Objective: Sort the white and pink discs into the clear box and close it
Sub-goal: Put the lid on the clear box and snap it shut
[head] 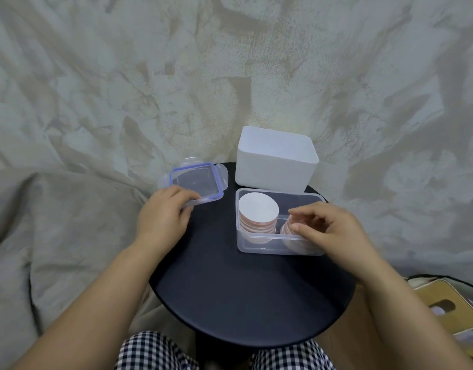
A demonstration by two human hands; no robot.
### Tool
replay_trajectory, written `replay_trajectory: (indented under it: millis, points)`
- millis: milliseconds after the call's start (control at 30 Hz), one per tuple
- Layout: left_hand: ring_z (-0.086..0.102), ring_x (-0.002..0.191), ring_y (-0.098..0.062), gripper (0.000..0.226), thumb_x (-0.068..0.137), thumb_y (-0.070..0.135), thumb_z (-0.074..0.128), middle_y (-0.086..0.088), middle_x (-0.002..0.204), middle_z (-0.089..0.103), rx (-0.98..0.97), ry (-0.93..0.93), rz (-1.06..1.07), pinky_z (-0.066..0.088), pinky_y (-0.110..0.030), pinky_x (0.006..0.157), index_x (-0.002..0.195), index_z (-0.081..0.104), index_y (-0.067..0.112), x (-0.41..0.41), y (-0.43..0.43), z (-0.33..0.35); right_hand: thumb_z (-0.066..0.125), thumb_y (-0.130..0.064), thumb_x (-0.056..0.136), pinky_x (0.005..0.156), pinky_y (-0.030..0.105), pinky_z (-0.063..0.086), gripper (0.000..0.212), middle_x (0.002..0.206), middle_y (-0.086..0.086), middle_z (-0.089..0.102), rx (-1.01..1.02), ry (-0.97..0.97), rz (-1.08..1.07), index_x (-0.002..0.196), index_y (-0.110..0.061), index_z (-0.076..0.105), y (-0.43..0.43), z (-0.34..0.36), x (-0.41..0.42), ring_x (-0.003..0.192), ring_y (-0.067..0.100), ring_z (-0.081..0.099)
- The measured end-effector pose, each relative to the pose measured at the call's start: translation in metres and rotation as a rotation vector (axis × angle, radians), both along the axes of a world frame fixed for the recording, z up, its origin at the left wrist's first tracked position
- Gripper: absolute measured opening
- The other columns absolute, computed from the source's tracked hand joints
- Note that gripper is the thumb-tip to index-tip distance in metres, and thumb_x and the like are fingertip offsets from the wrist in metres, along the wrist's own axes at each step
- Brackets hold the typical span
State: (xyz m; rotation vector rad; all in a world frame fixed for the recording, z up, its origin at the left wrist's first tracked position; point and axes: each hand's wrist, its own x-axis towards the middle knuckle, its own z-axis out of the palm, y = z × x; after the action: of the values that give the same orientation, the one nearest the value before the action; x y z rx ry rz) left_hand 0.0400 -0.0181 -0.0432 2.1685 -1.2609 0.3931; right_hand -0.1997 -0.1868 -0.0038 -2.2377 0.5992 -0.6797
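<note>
Clear box (279, 248) sits centre-right on the black round table (251, 297), holding two disc stacks (259, 214). Right hand (334, 231) pinches the right stack inside it. Left hand (163, 217) grips the blue-rimmed lid (195, 182), centre-left.

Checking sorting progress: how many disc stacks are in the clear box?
2: one white-topped stack at the clear box's left, another at its right, mostly hidden under the right hand.

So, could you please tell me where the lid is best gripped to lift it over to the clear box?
Probably by its near edge, from the left, where the left hand already rests. The lid lies flat on the round table, so fingers must hook under the rim; the side flaps look floppy.
</note>
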Motion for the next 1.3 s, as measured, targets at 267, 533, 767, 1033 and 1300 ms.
replay_trajectory:
  millis: [267,533,767,1033,1300]
  points:
    - [0.061,0.084,-0.013,0.014,0.089,0.020,0.055,0.005,0.099,0.062,-0.721,0.517,0.132,0.046,-0.026,0.077,0.094,0.055,0.033,-0.007,0.014,0.051,0.072,-0.009,0.078,0.073,0.005,0.041,0.034,0.088,-0.016,0.066,0.110,-0.102,-0.048,0.086,-0.042,0.064,0.002,0.005,0.008,0.080,-0.009,0.056]
    - [0.067,0.061,-0.006,0.014,0.094,0.007,0.047,0.005,0.068,0.069,-1.033,1.504,-0.155,0.055,-0.022,0.055,0.087,0.056,0.014,-0.059,-0.009,0.077,0.060,-0.027,0.088,0.084,0.025,0.050,0.041,0.115,-0.013,0.057,0.468,-0.325,-0.098,0.126,-0.032,0.045,0.001,0.024,0.035,0.101,0.005,0.060]
    - [0.068,0.061,-0.010,0.010,0.089,0.005,0.056,-0.001,0.072,0.071,-0.756,1.639,-0.200,0.054,-0.021,0.053,0.095,0.064,0.008,-0.082,-0.019,0.063,0.053,-0.016,0.090,0.052,0.019,0.052,0.012,0.073,-0.003,0.071,0.879,-0.512,-0.077,0.097,-0.015,0.062,-0.016,0.027,0.010,0.058,0.009,0.062]
    - [0.065,0.060,-0.010,0.017,0.082,0.010,0.066,-0.002,0.078,0.074,-0.440,1.423,-0.157,0.053,-0.021,0.054,0.099,0.067,0.014,-0.080,-0.028,0.058,0.065,-0.014,0.083,0.052,0.020,0.045,0.025,0.083,0.002,0.069,0.718,-0.379,-0.292,0.108,-0.014,0.062,-0.031,0.002,-0.017,0.063,0.014,0.062]
    - [0.061,0.064,-0.016,0.032,0.078,0.012,0.071,-0.016,0.089,0.071,-0.412,1.364,-0.079,0.050,-0.020,0.050,0.109,0.064,0.014,-0.081,-0.028,0.047,0.071,-0.012,0.076,0.085,0.042,0.052,0.046,0.104,0.011,0.071,0.854,-0.435,-0.320,0.120,-0.009,0.059,-0.030,-0.020,-0.015,0.090,0.028,0.067]
